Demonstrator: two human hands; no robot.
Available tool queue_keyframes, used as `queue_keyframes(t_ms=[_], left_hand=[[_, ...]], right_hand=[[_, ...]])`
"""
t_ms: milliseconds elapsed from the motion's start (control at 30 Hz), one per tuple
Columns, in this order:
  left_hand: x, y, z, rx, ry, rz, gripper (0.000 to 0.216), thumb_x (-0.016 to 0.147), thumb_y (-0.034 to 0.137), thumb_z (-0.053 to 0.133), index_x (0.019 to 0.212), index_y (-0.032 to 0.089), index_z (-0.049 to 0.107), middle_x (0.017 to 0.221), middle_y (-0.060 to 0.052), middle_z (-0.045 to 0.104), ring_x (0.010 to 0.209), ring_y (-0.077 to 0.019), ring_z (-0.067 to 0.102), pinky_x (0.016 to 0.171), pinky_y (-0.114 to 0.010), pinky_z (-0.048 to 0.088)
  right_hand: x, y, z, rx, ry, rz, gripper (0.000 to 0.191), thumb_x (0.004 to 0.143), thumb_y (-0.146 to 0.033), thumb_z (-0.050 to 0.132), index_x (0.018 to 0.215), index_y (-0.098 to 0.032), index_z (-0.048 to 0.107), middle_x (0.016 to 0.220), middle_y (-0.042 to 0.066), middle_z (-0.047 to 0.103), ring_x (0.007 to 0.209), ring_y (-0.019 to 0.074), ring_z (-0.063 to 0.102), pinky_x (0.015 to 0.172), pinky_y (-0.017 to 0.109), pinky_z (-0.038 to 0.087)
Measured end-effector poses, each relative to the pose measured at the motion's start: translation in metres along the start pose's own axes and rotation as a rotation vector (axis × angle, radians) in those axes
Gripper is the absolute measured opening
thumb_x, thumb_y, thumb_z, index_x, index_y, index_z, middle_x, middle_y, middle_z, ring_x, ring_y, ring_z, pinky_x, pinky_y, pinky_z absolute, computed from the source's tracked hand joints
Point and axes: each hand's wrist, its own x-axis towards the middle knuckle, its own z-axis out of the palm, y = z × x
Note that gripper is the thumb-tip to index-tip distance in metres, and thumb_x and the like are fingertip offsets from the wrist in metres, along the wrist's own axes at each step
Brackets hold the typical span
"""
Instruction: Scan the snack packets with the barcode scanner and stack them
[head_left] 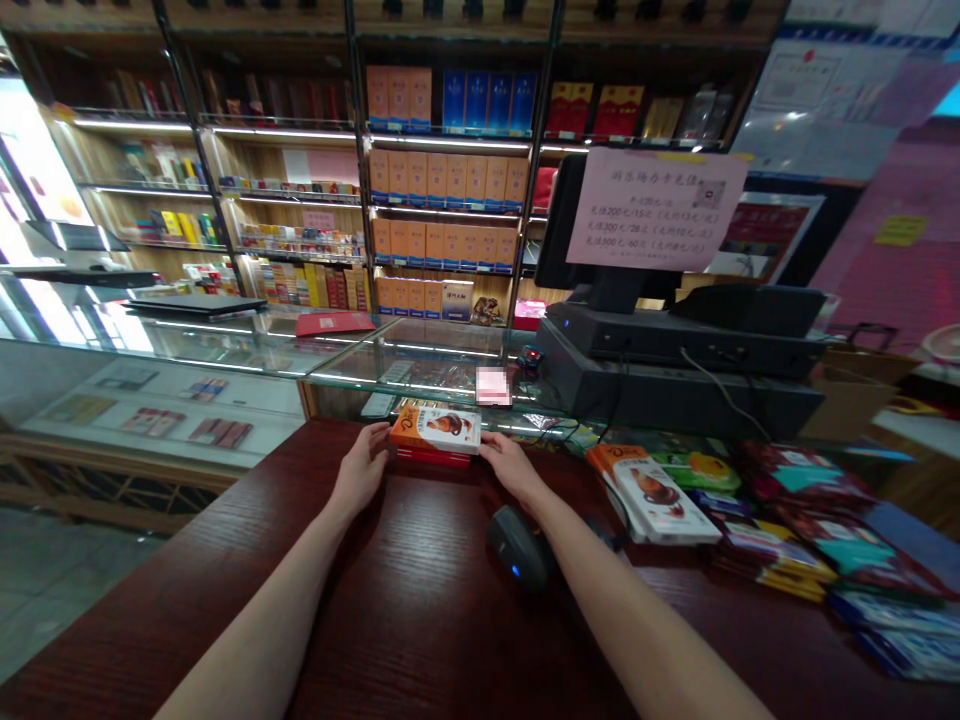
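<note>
An orange and white Dove chocolate box lies flat on top of red boxes at the far edge of the dark wooden counter. My left hand holds the box's left end with its fingers, thumb toward me. At the opposite end, my right hand has its fingertips against the box's right side; some of its fingers are hidden. Just below my right forearm sits a black handheld scanner with a blue light.
Right of my arm lie another Dove box, a green packet and several snack packs. A monitor with a pink notice stands behind them. Beyond the counter are a glass display case and shelves of boxes.
</note>
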Motion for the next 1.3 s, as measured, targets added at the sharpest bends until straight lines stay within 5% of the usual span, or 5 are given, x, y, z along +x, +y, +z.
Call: queue_keyframes(t_ms=[500,800,1067,1300], left_hand=[[0.001,-0.011,0.001,0.032,-0.013,0.041,0.048,0.077,0.02,0.049,0.124,0.02,0.05,0.135,-0.011,0.063,0.134,-0.0207,0.054,0.116,-0.043,0.038],[-0.007,0.008,-0.002,0.273,0.105,0.085,0.047,0.083,0.023,0.048,0.13,0.021,0.052,0.126,-0.009,0.066,0.115,-0.0248,0.063,0.107,-0.047,0.046],[-0.018,0.032,0.011,0.393,0.179,0.361,0.038,0.086,0.021,0.044,0.12,0.018,0.06,0.123,-0.012,0.064,0.117,-0.0262,0.058,0.106,-0.046,0.046],[-0.025,0.049,0.025,0.433,0.036,0.494,0.033,0.09,0.019,0.042,0.115,0.021,0.064,0.126,-0.01,0.063,0.121,-0.0255,0.057,0.108,-0.048,0.044]], right_hand=[[0.002,0.004,-0.001,-0.057,-0.02,0.006,0.035,0.084,-0.017,0.058,0.118,-0.018,0.066,0.127,0.01,0.07,0.118,0.0202,0.066,0.107,0.036,0.047],[-0.014,0.003,-0.023,-0.108,0.049,-0.004,0.04,0.084,-0.015,0.058,0.124,-0.014,0.062,0.135,0.017,0.064,0.126,0.0209,0.061,0.109,0.037,0.045],[-0.036,0.003,-0.048,-0.162,0.091,-0.008,0.038,0.084,-0.017,0.057,0.122,-0.017,0.064,0.128,0.014,0.069,0.119,0.0206,0.065,0.108,0.039,0.046],[-0.064,-0.01,-0.07,-0.301,0.118,-0.04,0.037,0.085,-0.016,0.056,0.12,-0.018,0.066,0.124,0.011,0.071,0.115,0.0204,0.067,0.105,0.036,0.047]])
